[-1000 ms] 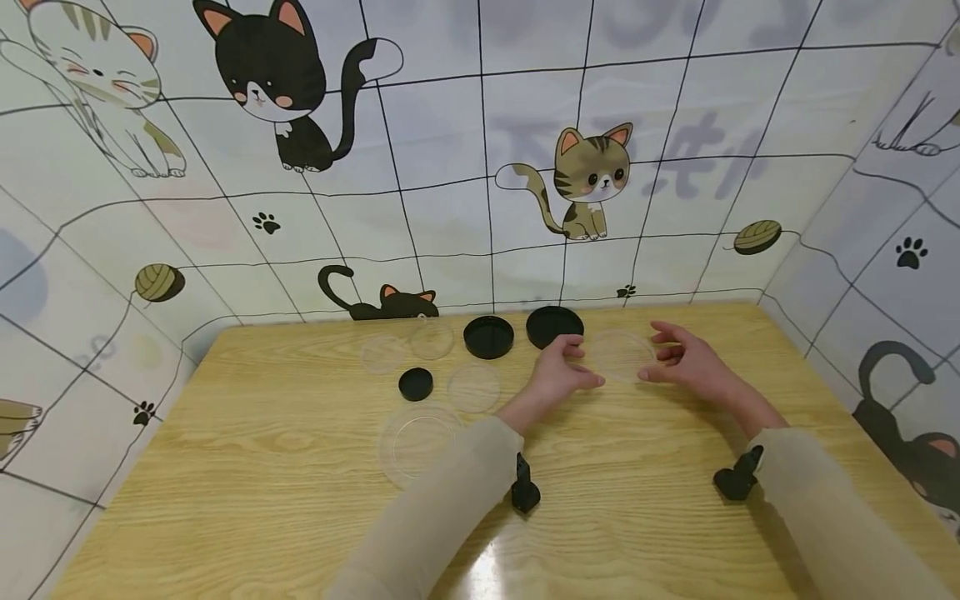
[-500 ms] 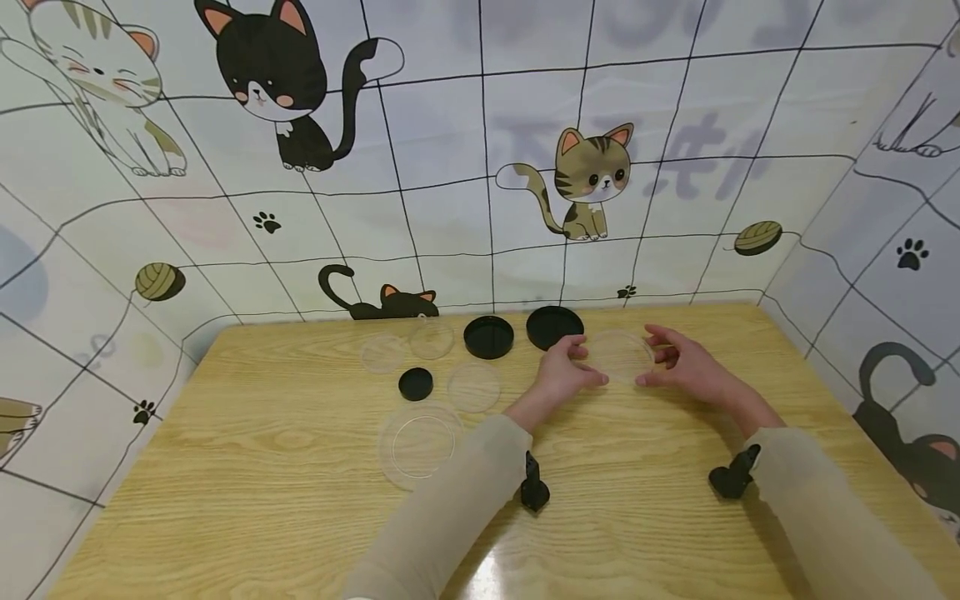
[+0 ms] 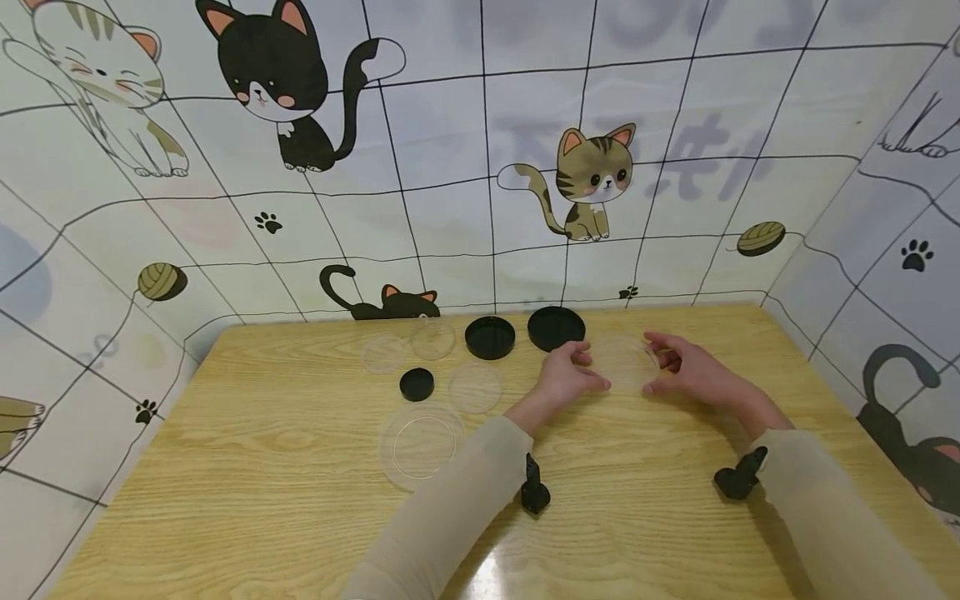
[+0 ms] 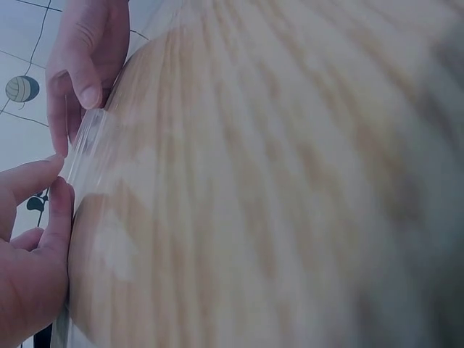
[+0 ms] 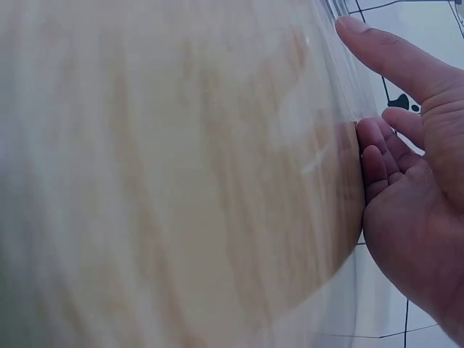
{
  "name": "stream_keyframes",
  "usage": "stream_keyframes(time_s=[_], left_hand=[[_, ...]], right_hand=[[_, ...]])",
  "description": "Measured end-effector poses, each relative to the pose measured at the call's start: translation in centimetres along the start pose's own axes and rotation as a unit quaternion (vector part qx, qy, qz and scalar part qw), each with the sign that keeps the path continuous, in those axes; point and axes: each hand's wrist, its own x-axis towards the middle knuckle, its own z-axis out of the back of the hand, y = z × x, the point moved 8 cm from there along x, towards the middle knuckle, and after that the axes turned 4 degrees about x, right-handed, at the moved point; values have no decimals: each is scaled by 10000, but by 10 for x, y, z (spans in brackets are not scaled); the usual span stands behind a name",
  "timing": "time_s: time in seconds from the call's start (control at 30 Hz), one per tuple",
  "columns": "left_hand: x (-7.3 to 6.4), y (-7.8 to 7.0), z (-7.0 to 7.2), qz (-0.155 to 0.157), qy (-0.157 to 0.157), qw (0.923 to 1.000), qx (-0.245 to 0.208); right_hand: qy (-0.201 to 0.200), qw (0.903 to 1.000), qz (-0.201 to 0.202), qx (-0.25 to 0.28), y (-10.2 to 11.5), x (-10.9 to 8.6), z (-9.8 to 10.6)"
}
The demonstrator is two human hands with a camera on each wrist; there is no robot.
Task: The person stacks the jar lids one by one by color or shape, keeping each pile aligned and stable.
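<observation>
A clear, shallow round dish [image 3: 624, 367] lies between my two hands toward the back right of the table. Fingers and thumb of my left hand [image 3: 561, 375] hold its left rim. At the opposite rim my right hand [image 3: 693, 371] grips it, thumb at the near side and fingers curled at the far side. In the left wrist view, the dish's ridged edge [image 4: 88, 138] spans between the left hand [image 4: 29, 261] and the right hand [image 4: 90, 43]. The right wrist view shows the clear wall beside my right hand [image 5: 428, 174]; its exact contact points are hard to see.
Just left of the left hand stand a large black round dish [image 3: 555, 327] and a medium one [image 3: 490, 337]. A small black one [image 3: 417, 384] sits further left, among clear discs [image 3: 475, 387] [image 3: 384, 353] [image 3: 432, 338]. A big clear disc [image 3: 422, 446] lies nearer, beside the left sleeve.
Both hands have come slightly toward the near side, and the clear dish between them has shifted a little nearer and to the right. The other dishes stay where they were.
</observation>
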Motion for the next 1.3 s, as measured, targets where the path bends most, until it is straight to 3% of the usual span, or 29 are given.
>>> stream_keyframes(time_s=[0.3,0.6,0.97,1.17,1.3], left_hand=[[0,0,-4,3,303,9995,5],[3,-3,-7,26,215,9986,474],[0,1,-5,15,192,9993,324],[-2,-5,-5,-259,302,9984,389],[-5,-8,-4,-311,398,9985,205]], right_hand=[[131,9996,83,-231,-1,-5,-2],[62,9996,164,-235,-1,-7,-2],[16,9998,157,-138,-1,-10,-2],[143,9999,-69,-9,2,-13,3],[230,9997,-63,101,9,-16,2]])
